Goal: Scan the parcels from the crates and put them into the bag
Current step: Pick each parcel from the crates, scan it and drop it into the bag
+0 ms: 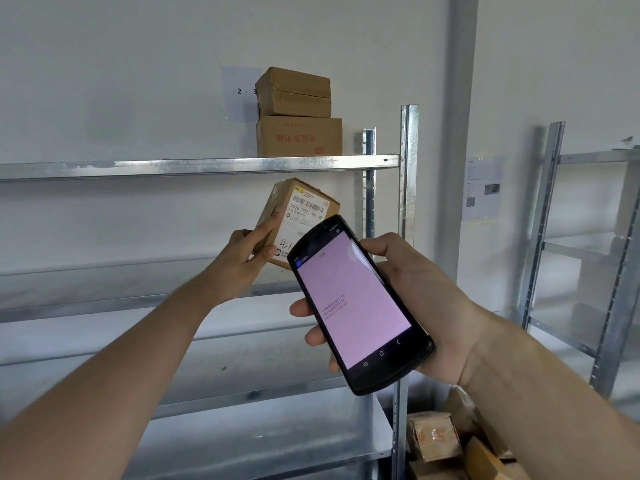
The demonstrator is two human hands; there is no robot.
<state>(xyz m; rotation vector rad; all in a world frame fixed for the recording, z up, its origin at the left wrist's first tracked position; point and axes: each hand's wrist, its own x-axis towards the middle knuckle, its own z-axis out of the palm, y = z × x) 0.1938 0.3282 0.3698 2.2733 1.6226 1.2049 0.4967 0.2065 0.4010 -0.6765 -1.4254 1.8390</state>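
In front of a metal shelf rack (221,167): one brown parcel (300,216), label facing the camera, pinched at its lower left edge by the left hand (246,255). Right hand (420,306) was wrapped around a handheld scanner (358,303), pink screen lit, just below the parcel. Two cartons (298,114) stood stacked on the upper shelf.

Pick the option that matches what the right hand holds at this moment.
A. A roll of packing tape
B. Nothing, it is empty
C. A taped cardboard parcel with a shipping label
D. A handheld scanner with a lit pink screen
D: the right hand grips the handheld scanner, its pink screen facing the camera, while the labelled parcel is in the left hand.
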